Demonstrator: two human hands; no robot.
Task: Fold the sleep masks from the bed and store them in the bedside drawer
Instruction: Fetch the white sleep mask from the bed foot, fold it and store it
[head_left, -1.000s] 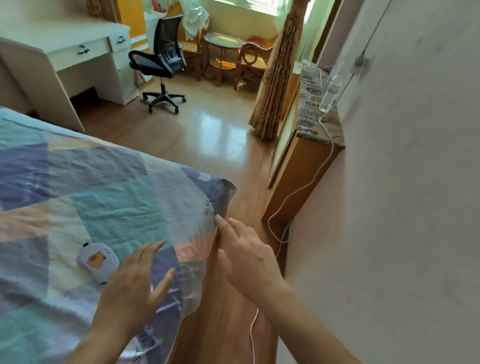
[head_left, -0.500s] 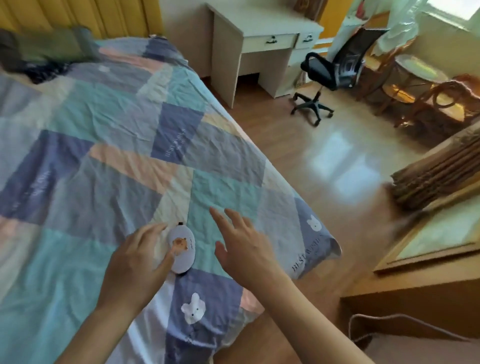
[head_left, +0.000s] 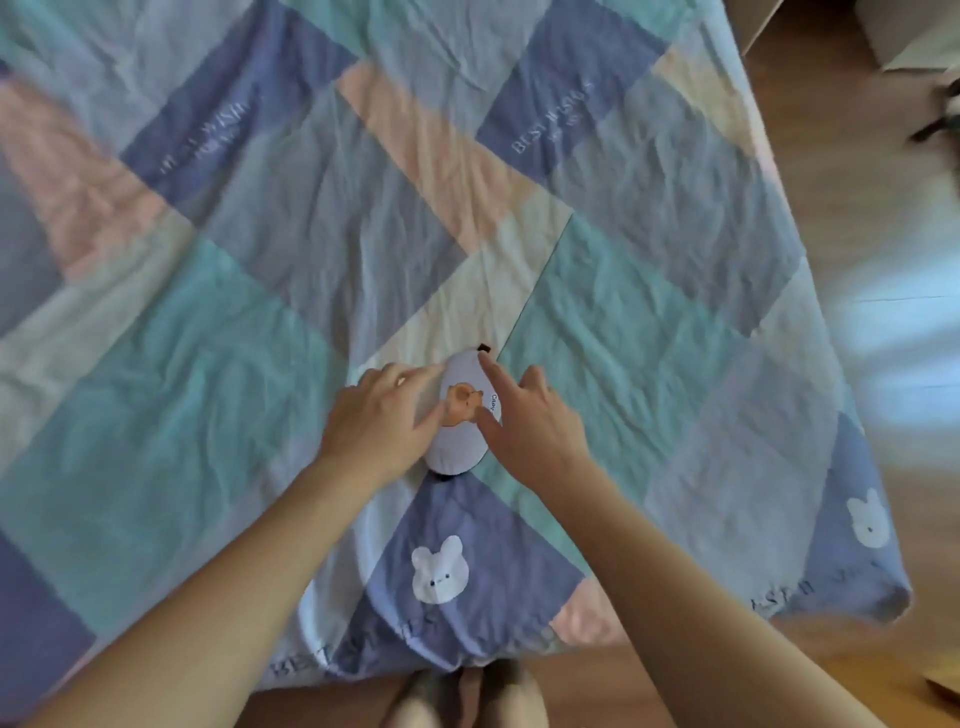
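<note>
Both bare forearms reach forward from the lower edge of the view and meet over a folded sleep mask (head_left: 464, 415), a pale oval with an orange animal print, lying on the patchwork quilt (head_left: 218, 322) of the bed near its foot edge. The left hand (head_left: 382, 423) sits at the mask's 9 o'clock, palm down, fingers spread and flat, thumb tip touching the print; its grip is released. The right hand (head_left: 532, 418) sits at 3 o'clock, index finger stretched to the mask's 12 o'clock end, thumb pressing its right edge, grasping nothing. A white bunny patch (head_left: 438, 570) lies at 6 o'clock.
</note>
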